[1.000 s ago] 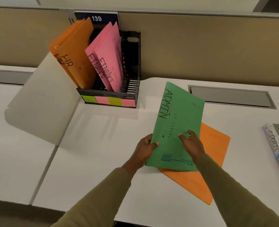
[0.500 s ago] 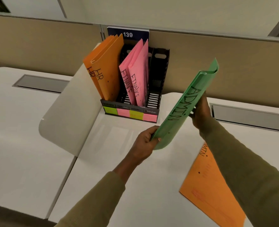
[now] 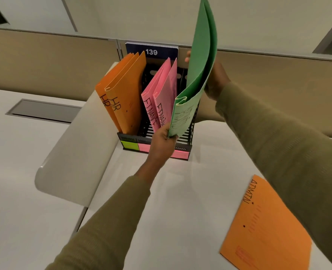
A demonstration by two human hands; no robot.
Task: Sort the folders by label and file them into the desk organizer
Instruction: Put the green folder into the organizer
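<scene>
A green folder point(image 3: 199, 61) stands almost upright over the right side of the black desk organizer point(image 3: 191, 127). My left hand point(image 3: 161, 145) grips its lower corner in front of the organizer. My right hand point(image 3: 215, 78) holds its right edge higher up, the fingers partly hidden behind the sheet. Two orange folders marked HR point(image 3: 126, 94) lean in the organizer's left slot. Two pink folders marked FINANCE point(image 3: 161, 94) stand in a middle slot. An orange folder marked ADMIN point(image 3: 266, 227) lies flat on the desk at the lower right.
The organizer has coloured labels point(image 3: 130, 145) along its front and stands against a beige partition point(image 3: 44, 59) with a blue sign reading 139 point(image 3: 151, 52). A curved white divider panel point(image 3: 73, 152) rises to its left. A grey cable hatch point(image 3: 44, 111) is set into the left desk.
Both hands lifted the green folder off the orange one, swung it upright and carried it away to the organizer's right side. The view moved closer to the organizer.
</scene>
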